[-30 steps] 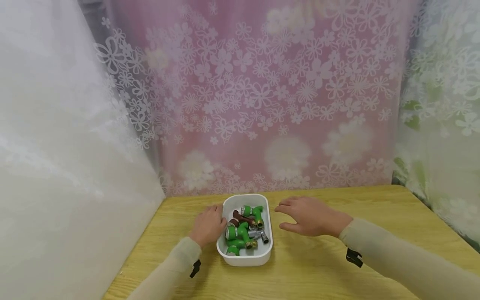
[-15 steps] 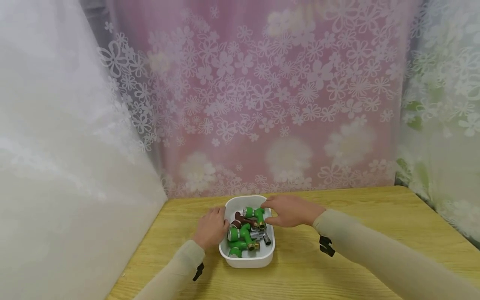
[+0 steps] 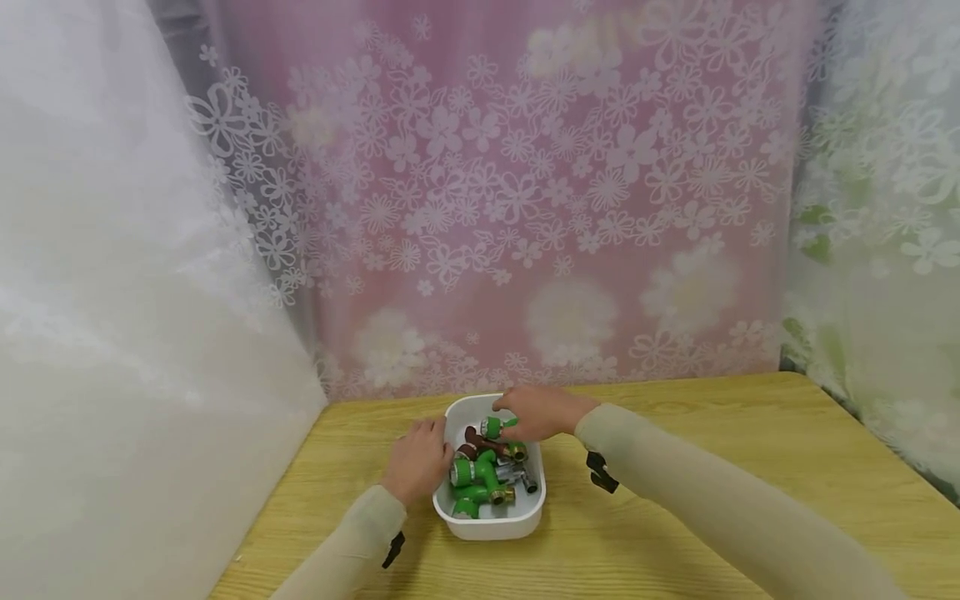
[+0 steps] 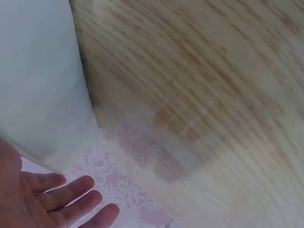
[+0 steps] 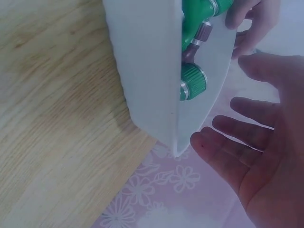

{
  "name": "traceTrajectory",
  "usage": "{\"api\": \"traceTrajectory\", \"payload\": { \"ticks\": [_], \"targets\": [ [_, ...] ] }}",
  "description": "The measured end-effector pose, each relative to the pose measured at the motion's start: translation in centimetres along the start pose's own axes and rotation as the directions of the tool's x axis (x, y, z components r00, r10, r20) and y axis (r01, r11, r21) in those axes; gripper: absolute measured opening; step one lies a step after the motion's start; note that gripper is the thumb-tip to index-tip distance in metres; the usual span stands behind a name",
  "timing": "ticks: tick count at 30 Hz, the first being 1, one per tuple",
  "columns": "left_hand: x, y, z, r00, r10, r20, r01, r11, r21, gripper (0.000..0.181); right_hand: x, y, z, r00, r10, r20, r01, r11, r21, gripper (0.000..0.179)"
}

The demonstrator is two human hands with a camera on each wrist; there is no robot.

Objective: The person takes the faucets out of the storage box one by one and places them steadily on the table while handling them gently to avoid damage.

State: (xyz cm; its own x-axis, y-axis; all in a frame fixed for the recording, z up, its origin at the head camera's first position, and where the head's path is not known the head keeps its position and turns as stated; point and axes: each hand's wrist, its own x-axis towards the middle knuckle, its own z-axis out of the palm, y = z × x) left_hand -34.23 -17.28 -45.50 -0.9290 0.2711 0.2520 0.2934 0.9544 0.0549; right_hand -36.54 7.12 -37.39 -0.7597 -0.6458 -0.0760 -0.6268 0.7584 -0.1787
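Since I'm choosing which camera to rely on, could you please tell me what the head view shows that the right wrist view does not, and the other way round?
Only the head view shows the silvery fitting, the pale sleeves and the back of the right hand.

Only the right wrist view shows that hand's palm side, with gaps between the fingers.

Both show the white tub, green fittings and a brown fitting in it, part of the left hand, the wood-grain table and the pink flowered curtain.
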Motion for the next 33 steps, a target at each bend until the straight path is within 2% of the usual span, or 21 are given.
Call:
{"api": "traceTrajectory", "payload": {
  "ticks": [3,8,12,24,33],
  "targets": [
    [0.1,0.0,0.0,1.0,-0.005,0.006,0.005,1.0,0.008,0.045,1.0,-0.2,-0.1,1.0,0.0,0.019,0.0,1.0,-0.002,0.05],
    [0.0,-0.1,0.1,1.0,-0.011,-0.02,0.011,1.0,0.01,0.042,2.8,-0.4,0.0,0.999,0.001,0.033,0.0,0.999,-0.047,0.048],
    [0.1,-0.1,0.0,1.0,-0.01,-0.019,0.01,1.0,0.015,0.041,3.7,-0.4,0.3,0.999,0.027,0.047,-0.023,0.997,-0.068,0.048],
    [0.3,0.3,-0.2,1.0,-0.003,-0.01,0.003,1.0,0.016,0.043,5.1,0.0,0.8,0.992,0.069,0.107,-0.062,0.996,-0.068,0.051],
    [0.1,0.4,-0.3,1.0,-0.018,0.002,0.018,1.0,0.008,0.045,6.1,0.0,2.1,0.984,0.108,0.142,-0.104,0.994,-0.035,0.047]
  ]
}}
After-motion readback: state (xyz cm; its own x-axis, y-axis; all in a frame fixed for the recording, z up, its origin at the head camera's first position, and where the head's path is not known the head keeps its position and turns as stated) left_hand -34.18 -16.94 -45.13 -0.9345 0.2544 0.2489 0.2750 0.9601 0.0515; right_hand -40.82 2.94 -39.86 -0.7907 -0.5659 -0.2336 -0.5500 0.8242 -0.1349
